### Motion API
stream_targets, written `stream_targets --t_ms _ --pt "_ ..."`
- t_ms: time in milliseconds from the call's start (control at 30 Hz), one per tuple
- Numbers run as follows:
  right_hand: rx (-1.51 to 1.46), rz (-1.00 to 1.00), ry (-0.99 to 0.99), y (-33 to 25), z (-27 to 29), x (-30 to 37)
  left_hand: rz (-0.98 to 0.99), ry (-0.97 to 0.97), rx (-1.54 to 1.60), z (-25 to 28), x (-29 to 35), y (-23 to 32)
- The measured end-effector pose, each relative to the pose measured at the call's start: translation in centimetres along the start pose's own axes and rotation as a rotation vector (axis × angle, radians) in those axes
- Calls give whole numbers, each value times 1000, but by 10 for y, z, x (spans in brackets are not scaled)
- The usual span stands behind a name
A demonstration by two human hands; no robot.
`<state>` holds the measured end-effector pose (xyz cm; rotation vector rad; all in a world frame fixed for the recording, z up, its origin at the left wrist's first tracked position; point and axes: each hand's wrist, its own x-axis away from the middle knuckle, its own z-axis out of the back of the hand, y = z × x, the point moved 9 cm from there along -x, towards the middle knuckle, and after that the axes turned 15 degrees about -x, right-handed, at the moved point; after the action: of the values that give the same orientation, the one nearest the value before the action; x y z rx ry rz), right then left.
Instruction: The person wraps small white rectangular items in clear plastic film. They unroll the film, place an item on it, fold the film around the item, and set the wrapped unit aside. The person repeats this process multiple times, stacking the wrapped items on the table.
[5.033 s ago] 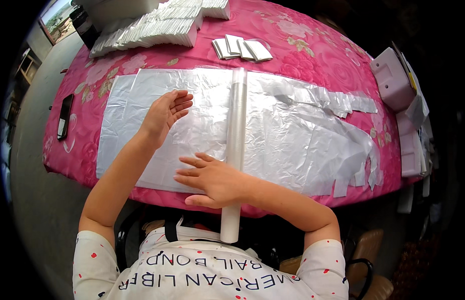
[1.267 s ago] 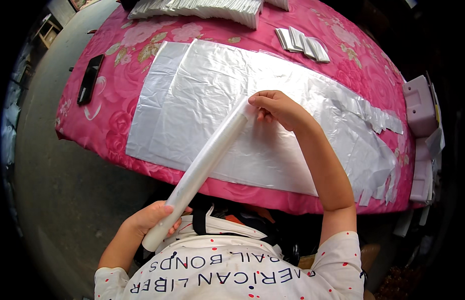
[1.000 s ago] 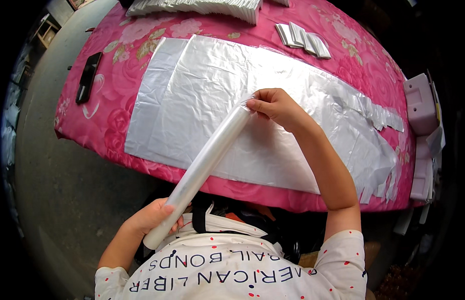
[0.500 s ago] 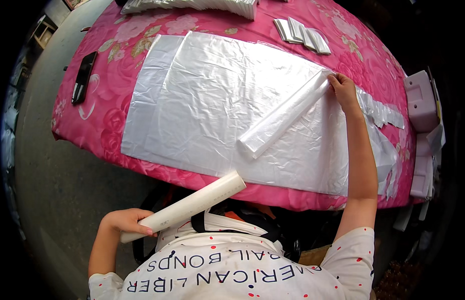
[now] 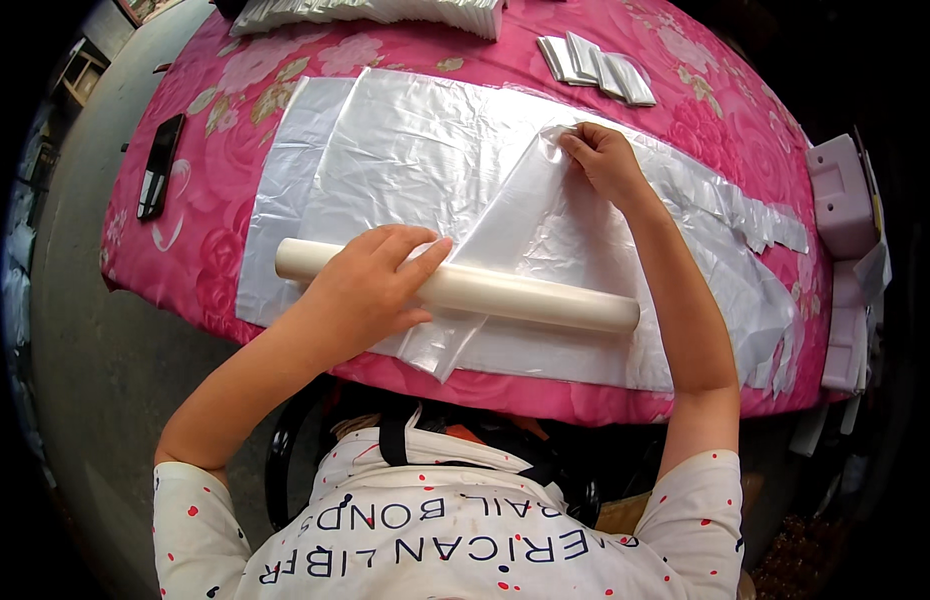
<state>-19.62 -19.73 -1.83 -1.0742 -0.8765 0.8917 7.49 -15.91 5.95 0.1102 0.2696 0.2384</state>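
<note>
Across the stacked clear plastic sheets (image 5: 415,130) lies a cream-white plastic pipe (image 5: 545,297), slanting slightly down to the right. My left hand (image 5: 370,285) is wrapped over its left half, thumb on the near side. Between the thumb and fingers of my right hand (image 5: 603,160) is the far corner of a plastic sheet (image 5: 520,200). That sheet is folded over diagonally, and its strip runs under the pipe toward the table's near edge, where its end (image 5: 430,355) sticks out. The right forearm spans the sheets' right part.
A pink flowered cloth (image 5: 215,250) covers the table. At left lies a black phone (image 5: 160,165). Small folded plastic packets (image 5: 595,70) and a long row of folded plastic (image 5: 375,12) sit at the back. Pale pink boxes (image 5: 843,200) stand off the right edge.
My left hand has brought the pipe up from near my lap onto the sheets. My right hand has moved left with the sheet's corner, and the folded strip has shifted left and widened.
</note>
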Motion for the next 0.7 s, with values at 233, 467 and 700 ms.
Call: stream_targets --t_ms 233,467,700 --pt "0 -24 -67 1 -4 -4 -320 -119 15 -54 31 55" --pt "-59 -91 -49 -3 7 -6 -292 -222 -154 -77 47 73" --pt "169 259 -212 -62 -47 104 -204 -202 -173 -82 56 87"
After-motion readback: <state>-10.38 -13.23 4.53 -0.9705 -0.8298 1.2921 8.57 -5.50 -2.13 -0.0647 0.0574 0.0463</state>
